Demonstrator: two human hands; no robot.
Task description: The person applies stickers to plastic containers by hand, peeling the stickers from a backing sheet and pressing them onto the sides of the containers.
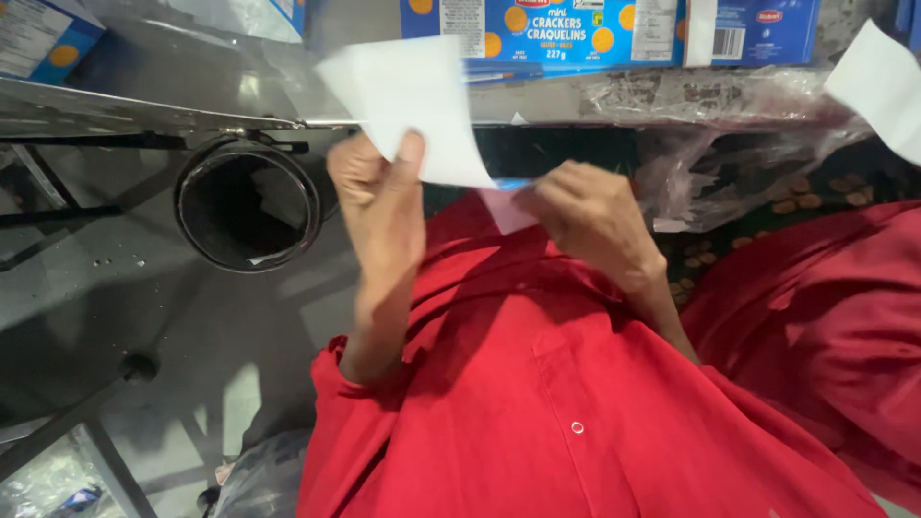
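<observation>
Red garment (576,403) fills the lower frame, worn on my own body, with both sleeves rising toward the middle. Steel worktop (115,105) runs along the upper left; blue cracker boxes (595,34) lie along the top edge, and crumpled clear plastic bags (729,144) sit at upper right. Round black opening (247,206) lies just left of my left hand (384,206). White paper sheet (408,96) stands above that hand, pinched at its lower edge between thumb and fingers, which are closed upon it. My right hand (585,216) is curled shut beside it, gripping a smaller white flap with a blue edge (507,201). A second white sheet (883,86) shows at far right, well apart from both hands.
</observation>
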